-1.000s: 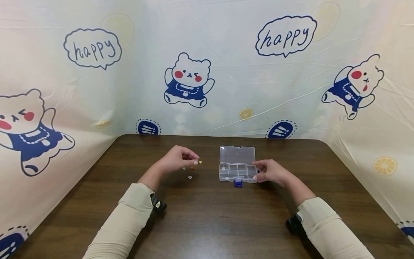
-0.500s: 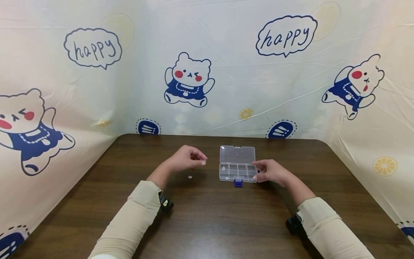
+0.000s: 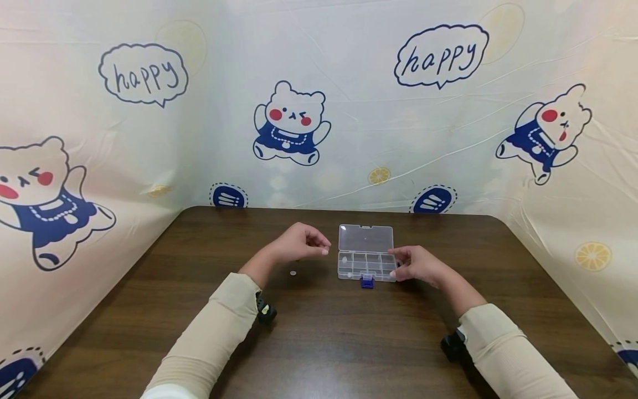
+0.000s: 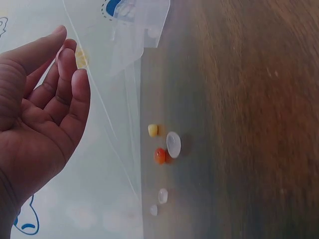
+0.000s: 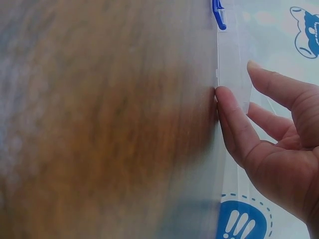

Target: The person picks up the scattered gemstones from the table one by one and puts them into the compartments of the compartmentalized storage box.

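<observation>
My left hand (image 3: 305, 244) hovers just left of a clear plastic compartment box (image 3: 352, 277), thumb and index fingertips brought together. They pinch a small bead that is mostly hidden by the fingertips. In the left wrist view, a yellow bead (image 4: 153, 130), an orange bead (image 4: 159, 156), a larger whitish oval bead (image 4: 173, 145) and smaller clear beads (image 4: 163, 195) lie on the table below the left hand (image 4: 47, 94). My right hand (image 3: 416, 263) grips the box's right end, thumb at the front corner and fingers toward the back. The box's lid (image 3: 366, 238) stands open.
The box has a blue latch (image 3: 367, 282) at its front, and a few pale pieces (image 3: 345, 259) sit in its left compartments. Brown wooden table (image 3: 319, 343) beneath; a patterned cloth (image 3: 349, 127) hangs behind and at both sides.
My left hand has moved right, from above the loose beads toward the box's left side. My right hand and the box have stayed in place.
</observation>
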Demonstrator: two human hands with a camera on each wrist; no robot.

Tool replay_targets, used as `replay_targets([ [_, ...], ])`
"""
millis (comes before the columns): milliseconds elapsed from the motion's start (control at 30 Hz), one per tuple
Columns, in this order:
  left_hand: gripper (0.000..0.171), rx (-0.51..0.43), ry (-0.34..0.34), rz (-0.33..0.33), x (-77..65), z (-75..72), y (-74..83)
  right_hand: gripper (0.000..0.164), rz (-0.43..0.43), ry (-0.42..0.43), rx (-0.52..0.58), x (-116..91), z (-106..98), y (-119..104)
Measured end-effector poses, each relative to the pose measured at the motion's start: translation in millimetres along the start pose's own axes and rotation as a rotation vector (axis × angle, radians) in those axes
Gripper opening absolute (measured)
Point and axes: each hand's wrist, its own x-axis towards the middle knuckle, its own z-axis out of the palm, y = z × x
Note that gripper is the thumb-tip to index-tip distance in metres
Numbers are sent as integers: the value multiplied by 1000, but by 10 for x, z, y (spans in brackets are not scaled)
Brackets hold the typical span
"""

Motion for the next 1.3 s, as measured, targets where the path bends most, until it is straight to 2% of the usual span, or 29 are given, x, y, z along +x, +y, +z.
replay_targets([
  [233, 8, 9, -19, 11, 92, 66, 27, 66, 4, 1, 10, 3, 0, 13],
  [633, 20, 31, -54, 25, 234, 134, 97, 65, 17, -2, 6, 7, -5, 18],
  [900, 12, 35, -82, 33, 330, 175, 144, 66, 15, -4, -3, 7, -6, 9],
  [1100, 15, 10, -102, 5, 404, 202, 177, 66, 20, -5, -1, 6, -4, 3],
  [1300, 17, 48, -130, 6, 500, 220, 186, 66, 15, -7, 2, 5, -8, 9],
])
